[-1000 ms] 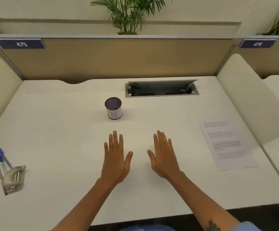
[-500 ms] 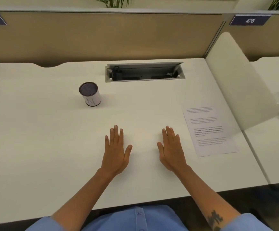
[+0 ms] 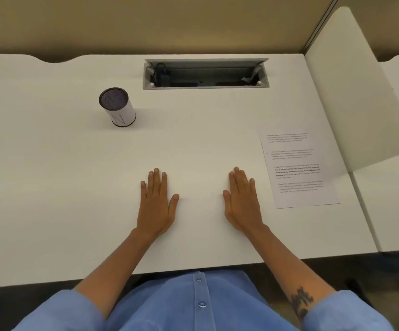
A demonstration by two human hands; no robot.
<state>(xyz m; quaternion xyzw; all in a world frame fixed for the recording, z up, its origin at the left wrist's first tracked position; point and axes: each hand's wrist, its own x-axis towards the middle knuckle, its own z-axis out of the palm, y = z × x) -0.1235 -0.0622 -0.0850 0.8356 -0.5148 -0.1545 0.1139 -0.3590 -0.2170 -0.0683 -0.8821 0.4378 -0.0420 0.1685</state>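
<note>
Gripping nothing, left hand [image 3: 155,206] and right hand [image 3: 242,204] stay flat.

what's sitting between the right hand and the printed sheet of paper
Nothing visible. Only desk surface separates the right hand from the printed sheet, which lies flat just to its right, untouched.

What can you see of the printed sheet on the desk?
The printed sheet is white paper with four blocks of small black text, the third partly bold, too small to read. It lies flat, slightly turned, on the white desk, just right of the right hand, which does not touch it.
</note>
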